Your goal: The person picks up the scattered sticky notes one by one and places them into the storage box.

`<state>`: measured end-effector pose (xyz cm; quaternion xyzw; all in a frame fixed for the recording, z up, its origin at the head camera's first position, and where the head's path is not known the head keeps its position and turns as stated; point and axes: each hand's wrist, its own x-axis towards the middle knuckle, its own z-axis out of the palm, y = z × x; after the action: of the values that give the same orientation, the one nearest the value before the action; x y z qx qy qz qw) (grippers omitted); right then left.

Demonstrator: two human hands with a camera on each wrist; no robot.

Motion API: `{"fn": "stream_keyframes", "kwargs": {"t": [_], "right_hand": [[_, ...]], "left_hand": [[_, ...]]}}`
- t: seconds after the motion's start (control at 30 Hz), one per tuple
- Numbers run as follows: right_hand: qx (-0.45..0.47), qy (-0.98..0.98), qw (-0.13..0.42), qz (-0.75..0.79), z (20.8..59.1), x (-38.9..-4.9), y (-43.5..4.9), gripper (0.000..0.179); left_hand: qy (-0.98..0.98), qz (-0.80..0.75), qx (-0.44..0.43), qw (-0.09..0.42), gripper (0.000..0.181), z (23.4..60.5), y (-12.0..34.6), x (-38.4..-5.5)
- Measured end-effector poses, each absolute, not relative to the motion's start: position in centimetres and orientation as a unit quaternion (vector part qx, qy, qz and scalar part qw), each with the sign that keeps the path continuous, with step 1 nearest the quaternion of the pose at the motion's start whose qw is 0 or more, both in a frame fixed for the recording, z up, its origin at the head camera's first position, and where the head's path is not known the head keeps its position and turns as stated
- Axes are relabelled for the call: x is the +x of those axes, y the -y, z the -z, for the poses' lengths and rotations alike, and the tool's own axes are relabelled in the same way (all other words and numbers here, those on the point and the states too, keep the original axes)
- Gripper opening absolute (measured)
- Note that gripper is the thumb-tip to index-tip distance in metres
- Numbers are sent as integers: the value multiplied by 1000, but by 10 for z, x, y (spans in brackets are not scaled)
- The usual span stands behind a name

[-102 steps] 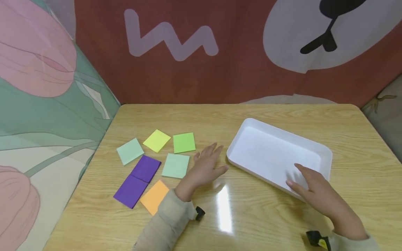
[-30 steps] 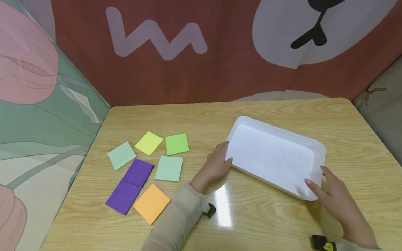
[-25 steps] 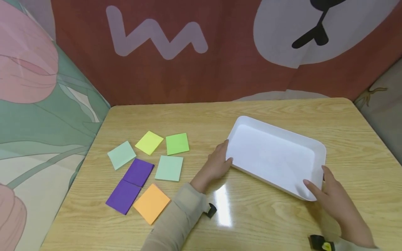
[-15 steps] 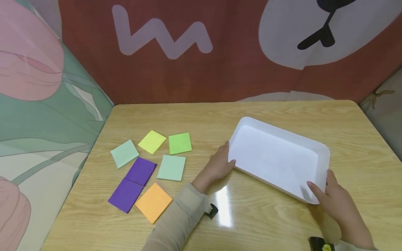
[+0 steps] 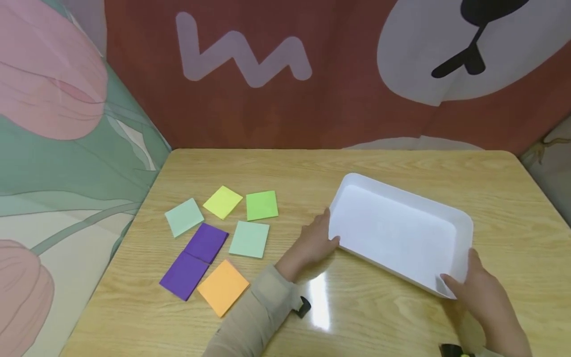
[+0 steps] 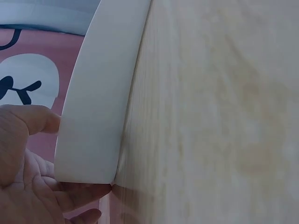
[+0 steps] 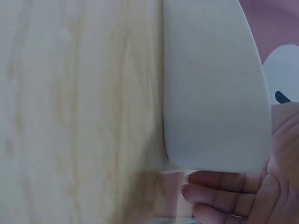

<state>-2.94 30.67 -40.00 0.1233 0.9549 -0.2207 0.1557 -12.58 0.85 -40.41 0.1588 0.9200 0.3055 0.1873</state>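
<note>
A white rectangular tray lies slantwise on the right half of the table, and its inside is bare. My left hand grips its left end; in the left wrist view the thumb lies at the rim and the fingers bend around the end wall. At the other end my right hand holds the near right corner, thumb over the rim. In the right wrist view its fingers curl around the tray's outer wall. The tray's underside is hidden.
Left of the tray lie several square sticky-note pads: yellow, bright green, pale green, another pale green, orange, and two touching purple ones. A printed red cloth hangs behind the wooden table.
From hovering apart, my left hand has moved right onto the tray's left end, and my right hand onto its right end. The tray has shifted slightly toward me. The pads lie as before.
</note>
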Motion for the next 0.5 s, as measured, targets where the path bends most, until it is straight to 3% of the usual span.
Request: {"fn": "stream_keyframes", "kwargs": {"t": [0.23,0.5], "right_hand": [[118,-954,175,211,404,-27,-307,103],[110,-956,172,212,406,-28,-304,95]], "left_hand": [[-923,-304,154,180,71,407,-7,-121],[-913,-333,160,173,72,409,-3,-116]]}}
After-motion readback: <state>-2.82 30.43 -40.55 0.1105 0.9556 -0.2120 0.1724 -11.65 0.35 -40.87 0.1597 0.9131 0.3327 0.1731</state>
